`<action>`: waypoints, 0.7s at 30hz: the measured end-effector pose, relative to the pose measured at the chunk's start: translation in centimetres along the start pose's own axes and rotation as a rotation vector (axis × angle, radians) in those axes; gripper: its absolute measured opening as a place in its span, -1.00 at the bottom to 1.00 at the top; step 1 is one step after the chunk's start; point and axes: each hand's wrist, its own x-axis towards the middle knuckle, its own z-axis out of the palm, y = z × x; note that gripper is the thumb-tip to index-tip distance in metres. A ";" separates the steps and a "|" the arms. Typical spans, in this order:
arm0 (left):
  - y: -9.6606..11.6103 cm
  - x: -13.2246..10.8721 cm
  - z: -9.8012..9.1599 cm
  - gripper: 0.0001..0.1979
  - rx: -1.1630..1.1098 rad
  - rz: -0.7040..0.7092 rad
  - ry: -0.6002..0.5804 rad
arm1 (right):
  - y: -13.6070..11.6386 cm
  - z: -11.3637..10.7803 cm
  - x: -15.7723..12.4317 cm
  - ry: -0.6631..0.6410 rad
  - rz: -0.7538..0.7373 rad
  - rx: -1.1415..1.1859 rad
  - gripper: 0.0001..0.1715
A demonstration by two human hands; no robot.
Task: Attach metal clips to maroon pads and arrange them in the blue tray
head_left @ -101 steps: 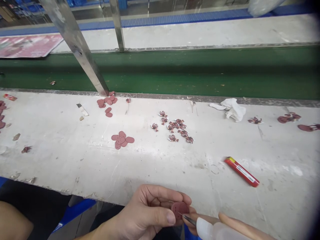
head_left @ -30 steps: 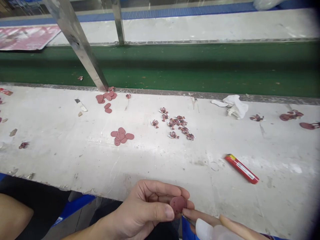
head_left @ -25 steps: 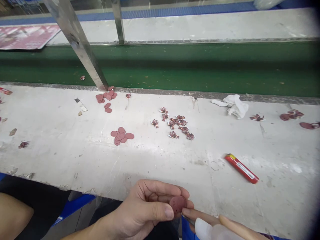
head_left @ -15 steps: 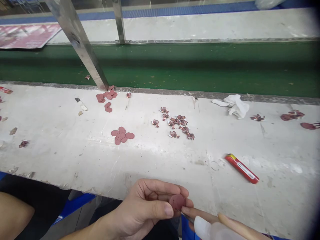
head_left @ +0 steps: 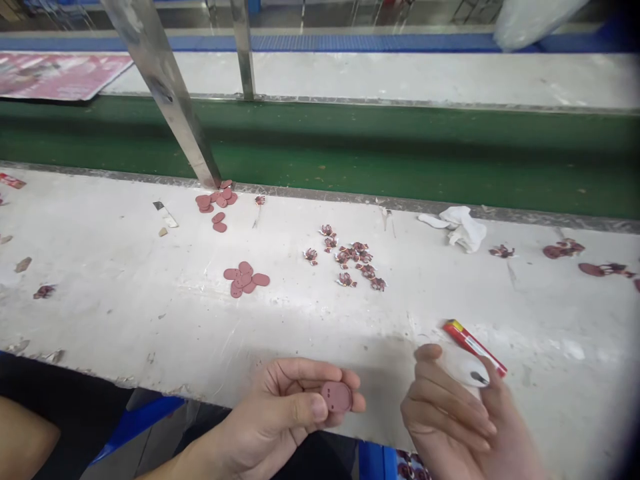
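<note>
The left grip [head_left: 280,417] is clamped on a thin reddish disc [head_left: 337,397], pinched between thumb and fingers at the tabletop's front edge; the disc looks light and fairly stiff, best held by its rim; the right grip [head_left: 450,413] curls around a white-handled pick [head_left: 465,369], just beside a red packet [head_left: 473,345]. Farther along the tabletop [head_left: 125,313] lie a cluster of reddish discs [head_left: 245,278], small red cut pieces [head_left: 350,261] and a white cloth [head_left: 463,228]; beyond runs a green conveyor belt [head_left: 350,150].
</note>
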 end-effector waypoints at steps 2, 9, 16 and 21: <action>0.2 0.0 -0.3 -0.77 -0.010 0.014 0.013 | -1.5 -0.9 1.6 -0.060 0.062 0.108 -0.65; 2.0 -0.3 -1.1 -0.74 -0.019 0.025 0.140 | -1.3 -0.2 1.8 -0.160 -0.032 -0.229 -0.53; 3.2 -0.9 -2.3 -0.68 -0.048 0.064 0.196 | 3.3 3.7 6.2 0.119 -0.542 -1.736 -0.67; 3.1 -1.0 -3.4 -0.64 -0.113 0.136 0.137 | 2.5 5.0 12.1 0.082 -0.663 -2.232 -0.65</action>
